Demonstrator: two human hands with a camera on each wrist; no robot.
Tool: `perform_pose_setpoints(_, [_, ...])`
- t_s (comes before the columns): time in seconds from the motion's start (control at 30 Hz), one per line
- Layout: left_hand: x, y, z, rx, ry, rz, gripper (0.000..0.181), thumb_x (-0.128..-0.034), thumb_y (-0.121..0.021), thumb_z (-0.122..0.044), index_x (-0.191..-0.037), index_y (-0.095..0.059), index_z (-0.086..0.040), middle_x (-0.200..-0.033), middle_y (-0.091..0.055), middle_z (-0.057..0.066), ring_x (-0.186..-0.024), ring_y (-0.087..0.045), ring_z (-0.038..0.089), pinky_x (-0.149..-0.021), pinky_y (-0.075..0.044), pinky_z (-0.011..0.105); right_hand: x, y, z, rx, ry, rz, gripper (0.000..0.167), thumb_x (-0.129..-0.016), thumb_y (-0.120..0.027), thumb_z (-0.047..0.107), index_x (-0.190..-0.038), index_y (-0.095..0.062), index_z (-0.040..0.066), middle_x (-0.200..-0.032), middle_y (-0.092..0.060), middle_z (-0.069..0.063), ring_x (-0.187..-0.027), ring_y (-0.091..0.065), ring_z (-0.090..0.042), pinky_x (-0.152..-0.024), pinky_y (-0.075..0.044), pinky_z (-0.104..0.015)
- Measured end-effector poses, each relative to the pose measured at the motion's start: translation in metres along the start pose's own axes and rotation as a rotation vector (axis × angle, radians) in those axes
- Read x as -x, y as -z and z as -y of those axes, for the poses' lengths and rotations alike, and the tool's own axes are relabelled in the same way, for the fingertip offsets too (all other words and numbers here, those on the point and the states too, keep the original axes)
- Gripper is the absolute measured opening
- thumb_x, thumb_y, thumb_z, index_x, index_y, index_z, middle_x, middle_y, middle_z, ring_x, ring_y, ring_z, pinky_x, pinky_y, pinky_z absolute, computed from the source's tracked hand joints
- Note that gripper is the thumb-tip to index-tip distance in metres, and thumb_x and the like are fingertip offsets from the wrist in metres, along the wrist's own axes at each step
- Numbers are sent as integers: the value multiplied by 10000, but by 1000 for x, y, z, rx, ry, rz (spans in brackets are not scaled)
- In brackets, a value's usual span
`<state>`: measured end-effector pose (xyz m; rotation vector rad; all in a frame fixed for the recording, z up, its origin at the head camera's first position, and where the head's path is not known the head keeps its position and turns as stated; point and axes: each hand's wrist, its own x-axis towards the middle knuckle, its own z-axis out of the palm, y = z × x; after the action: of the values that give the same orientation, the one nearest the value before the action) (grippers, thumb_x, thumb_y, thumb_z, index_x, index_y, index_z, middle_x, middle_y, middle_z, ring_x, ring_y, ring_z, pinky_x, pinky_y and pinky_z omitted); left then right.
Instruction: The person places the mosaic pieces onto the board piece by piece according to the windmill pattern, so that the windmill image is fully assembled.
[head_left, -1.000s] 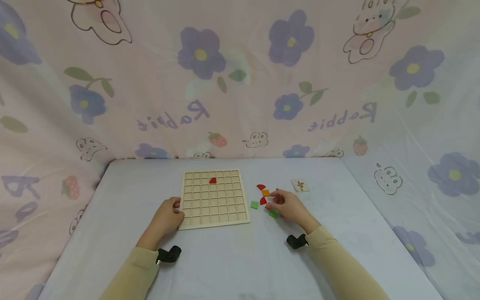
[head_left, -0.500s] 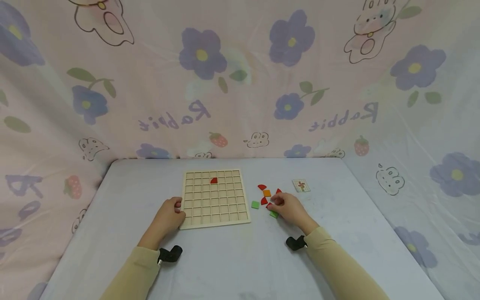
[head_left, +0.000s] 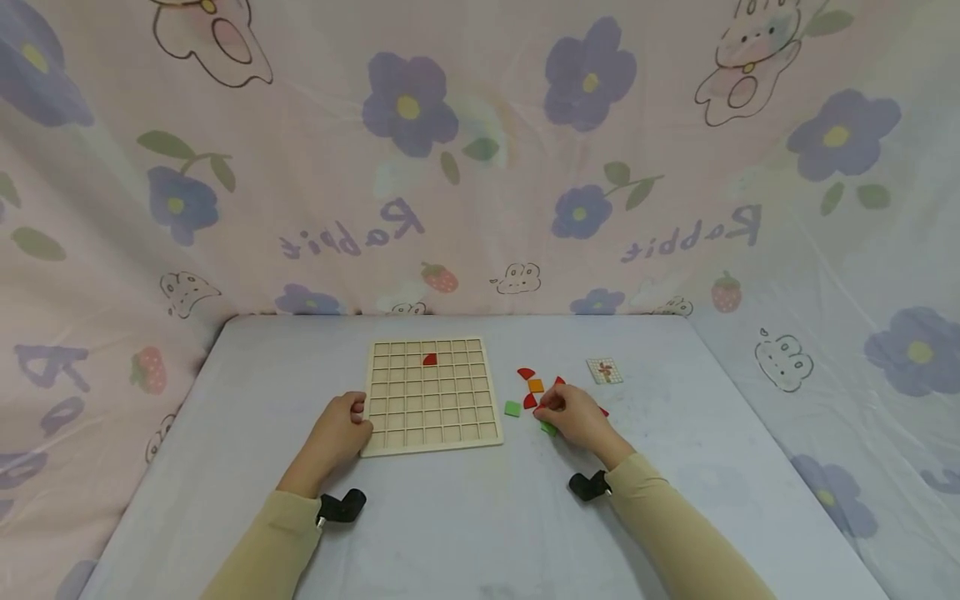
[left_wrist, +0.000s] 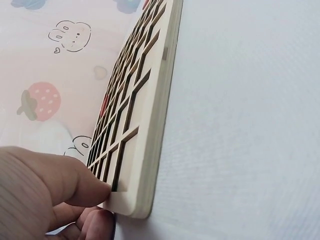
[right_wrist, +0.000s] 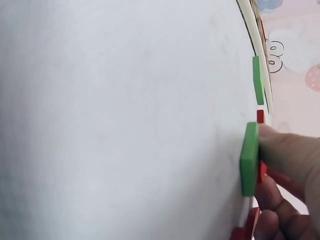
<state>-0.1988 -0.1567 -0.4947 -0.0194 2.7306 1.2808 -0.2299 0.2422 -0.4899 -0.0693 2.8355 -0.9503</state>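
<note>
Grid board (head_left: 431, 402) of pale wood, square with raised ribs, lies on the white desk (head_left: 450, 525), left of centre in the head view, a red quarter-round (head_left: 430, 360) in an upper cell. Centre right, an orange square (head_left: 536, 386) lies near the right hand (head_left: 576, 417). Left wrist view: the left hand (left_wrist: 52, 195) has its grip pinching the board's corner, thumb on top. Right wrist view: a smooth green tile (right_wrist: 249, 160) stands just beside the thumb; whether that grip pinches anything, I cannot tell.
</note>
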Motion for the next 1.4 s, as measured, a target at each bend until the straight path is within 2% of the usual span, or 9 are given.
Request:
perform_pose_setpoints(0.3, [1, 1, -2, -2, 5, 2, 533, -838, -542, -16, -1345, -434, 108, -1153, -510, 182, -1009, -508, 268, -851, -439, 406, 3, -1, 6, -1, 7, -2, 242, -835, -766, 227, -945, -566, 147, -846, -582, 9, -765, -517, -189, -675, -453, -326])
perform_pose_setpoints(0.47, [1, 1, -2, 3, 3, -1, 536, -836, -543, -15, -1345, -433, 109, -1156, -512, 186, -1008, -508, 270, -849, -437, 407, 3, -2, 8, 5, 22, -7, 253, -841, -760, 237, -1009, -595, 145, -862, -578, 13, -783, -521, -178, -688, -458, -309])
perform_pose_setpoints(0.67, [1, 1, -1, 8, 2, 5, 536, -836, -531, -16, -1348, -429, 109, -1168, -508, 186, -1009, -502, 269, -848, -431, 403, 0, 1, 19, -23, 14, 1, 132, -876, -721, 274, -973, -661, 208, -854, -596, 21, -784, -522, -194, -658, -461, -314])
perform_pose_setpoints(0.8, [1, 1, -2, 6, 5, 6, 541, -837, -527, -17, -1354, -424, 108, -1174, -507, 187, -1014, -504, 269, -850, -433, 404, -7, 0, 28, -76, 51, -25, 89, -899, -692, 283, -960, -674, 221, -868, -635, 55, -794, -550, -167, -690, -470, -318])
perform_pose_setpoints(1.03, [2, 0, -3, 0, 9, -1, 545, -835, -525, -20, -1356, -425, 105, -1178, -509, 193, -1020, -509, 270, -859, -437, 406, -25, -16, 55, -286, 84, -23, 125, -946, -629, 220, -1033, -654, 133, -898, -660, -30, -766, -632, -172, -651, -525, -307])
perform_pose_setpoints(1.13, [2, 0, -2, 3, 2, -5, 543, -834, -525, -19, -1353, -430, 106, -1181, -516, 197, -1023, -515, 271, -868, -439, 410, -32, -26, 68, -345, 106, -29, 126, -951, -620, 212, -1031, -653, 121, -894, -653, -34, -786, -643, -185, -649, -531, -301])
perform_pose_setpoints(1.4, [2, 1, -3, 27, 6, -9, 534, -835, -542, -12, -1347, -439, 101, -1160, -518, 182, -1013, -511, 262, -865, -435, 404, -51, -55, 102, -380, 121, -8, 165, -930, -649, 297, -1001, -638, 148, -875, -624, -12, -787, -563, -186, -639, -481, -294])
